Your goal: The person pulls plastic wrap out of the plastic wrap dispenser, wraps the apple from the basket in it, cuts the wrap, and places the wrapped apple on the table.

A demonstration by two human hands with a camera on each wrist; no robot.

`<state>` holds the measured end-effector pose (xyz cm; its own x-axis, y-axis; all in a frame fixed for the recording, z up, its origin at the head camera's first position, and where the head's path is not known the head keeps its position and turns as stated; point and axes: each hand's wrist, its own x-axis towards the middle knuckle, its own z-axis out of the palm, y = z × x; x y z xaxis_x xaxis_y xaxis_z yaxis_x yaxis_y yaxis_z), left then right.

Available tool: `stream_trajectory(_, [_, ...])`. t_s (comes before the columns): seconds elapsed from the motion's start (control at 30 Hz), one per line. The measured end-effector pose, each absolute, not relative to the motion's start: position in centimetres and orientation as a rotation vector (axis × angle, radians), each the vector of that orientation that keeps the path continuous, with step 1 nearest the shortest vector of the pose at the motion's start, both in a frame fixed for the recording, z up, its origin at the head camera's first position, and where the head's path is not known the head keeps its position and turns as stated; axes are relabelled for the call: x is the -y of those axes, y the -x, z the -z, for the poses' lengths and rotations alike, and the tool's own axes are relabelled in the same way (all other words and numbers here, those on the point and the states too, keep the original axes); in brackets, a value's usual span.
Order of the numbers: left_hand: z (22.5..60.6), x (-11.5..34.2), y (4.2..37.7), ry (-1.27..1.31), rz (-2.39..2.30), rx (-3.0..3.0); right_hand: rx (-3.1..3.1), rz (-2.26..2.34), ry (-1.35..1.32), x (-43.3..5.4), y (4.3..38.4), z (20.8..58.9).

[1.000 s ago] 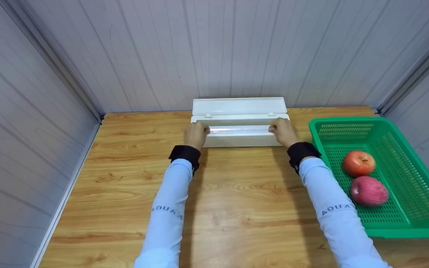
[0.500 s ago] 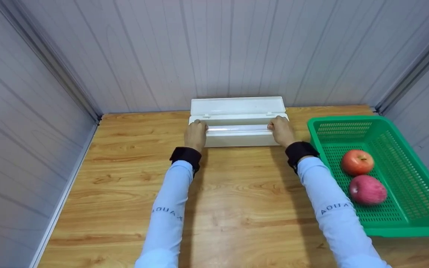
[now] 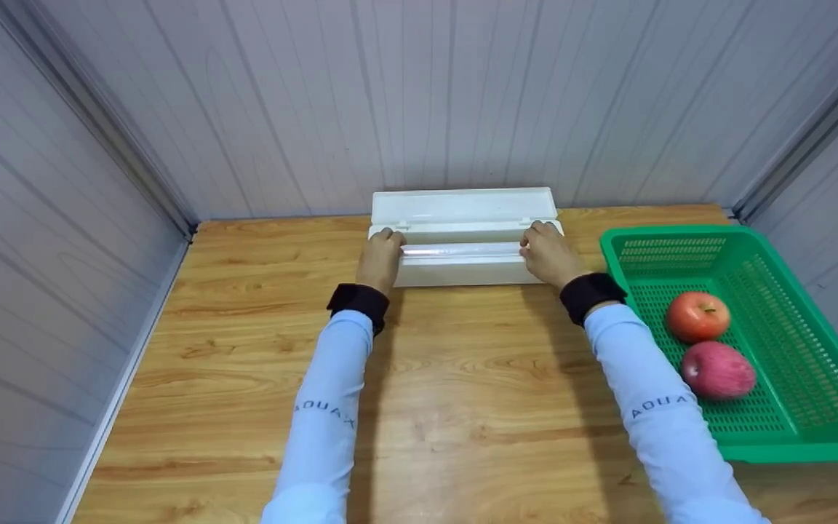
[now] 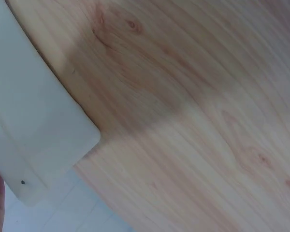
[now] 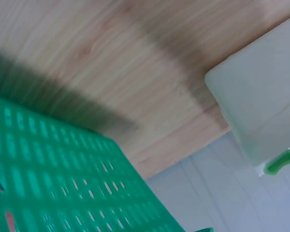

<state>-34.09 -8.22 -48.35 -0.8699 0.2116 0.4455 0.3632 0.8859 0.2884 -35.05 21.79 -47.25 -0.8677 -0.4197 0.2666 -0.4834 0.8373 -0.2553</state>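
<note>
At upper centre, the left hand and right hand curl at opposite ends of the clear roll inside the white box, perhaps steadying it; whether either grips, I cannot tell; the raised lid leaves access.

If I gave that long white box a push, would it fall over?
Probably not: the white box lies long and low on the table. It seems stiff, since its edges look straight. The raised lid might flap, because small hinge-like tabs appear to join it to the back edge.
</note>
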Motion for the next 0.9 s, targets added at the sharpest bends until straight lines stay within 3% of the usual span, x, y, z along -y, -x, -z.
stream_trajectory(0.53, [48.4,8.2,34.7,0.362,0.506,2.600,3.019,-0.728,-0.659,-22.8,36.1,46.1])
stream_trajectory(0.9, [48.5,8.4,34.5,0.388,0.579,2.580,2.933,-0.570,-0.615,-22.3,35.9,46.4])
